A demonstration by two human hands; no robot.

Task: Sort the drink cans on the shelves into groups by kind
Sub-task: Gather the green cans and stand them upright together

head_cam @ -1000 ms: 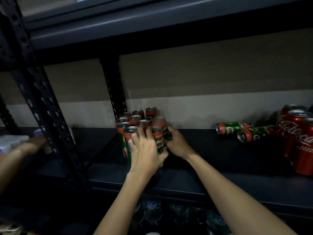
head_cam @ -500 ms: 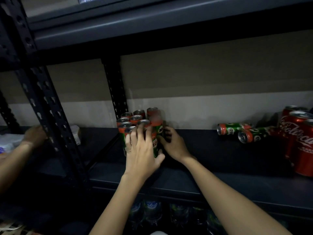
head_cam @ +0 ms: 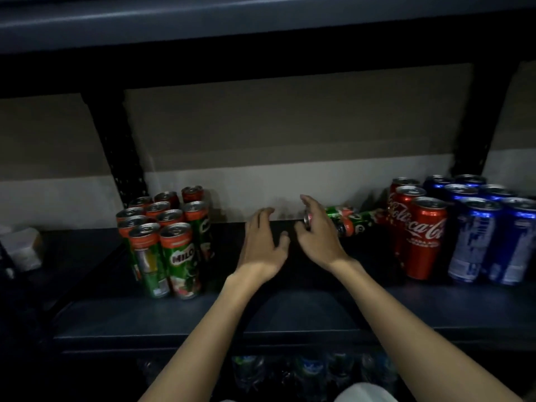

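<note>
While apparently untouched, two toppled Milo cans, tops leftward, beside spread, empty right hand.

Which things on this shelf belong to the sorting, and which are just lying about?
Job:
upright Milo cans
two Milo cans lying down
Coca-Cola cans
blue cans

Lying about:
white packet, far left
bottles on the shelf below

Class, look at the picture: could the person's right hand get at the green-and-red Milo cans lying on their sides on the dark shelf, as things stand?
Probably yes. The right hand, open and empty, is already at the near end of the green-and-red Milo cans lying on their sides. Nothing stands between them on the dark metal shelf; the upright red Coca-Cola cans stand further right.
</note>
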